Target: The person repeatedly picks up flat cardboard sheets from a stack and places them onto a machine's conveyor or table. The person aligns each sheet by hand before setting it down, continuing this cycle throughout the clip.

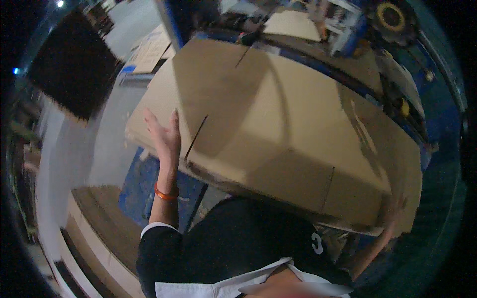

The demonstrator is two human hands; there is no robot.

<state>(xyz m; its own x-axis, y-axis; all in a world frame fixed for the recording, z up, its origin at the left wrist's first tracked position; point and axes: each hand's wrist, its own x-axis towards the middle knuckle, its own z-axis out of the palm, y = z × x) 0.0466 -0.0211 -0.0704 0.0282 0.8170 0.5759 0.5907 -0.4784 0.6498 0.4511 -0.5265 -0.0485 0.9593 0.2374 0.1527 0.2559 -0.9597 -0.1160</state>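
Note:
A large flat brown cardboard sheet [298, 114] lies in front of me, with dark slots cut in from its edges. It appears to rest on other sheets, whose edges show along the near side. At its left end my left hand [166, 136] is over the cardboard with thumb and fingers spread. An orange band [166, 193] circles that wrist. My right hand [395, 211] is at the sheet's right end, near the front corner. It is smeared by motion, so its fingers cannot be made out.
Behind the sheet stands a blue-framed machine [348, 35] with a round dark wheel [391, 19]. A stack of cardboard [107, 218] is at lower left, beside a blue surface [139, 184]. More flat cardboard [149, 49] lies beyond the left end. A dark block-shaped stack [74, 64] stands at far left.

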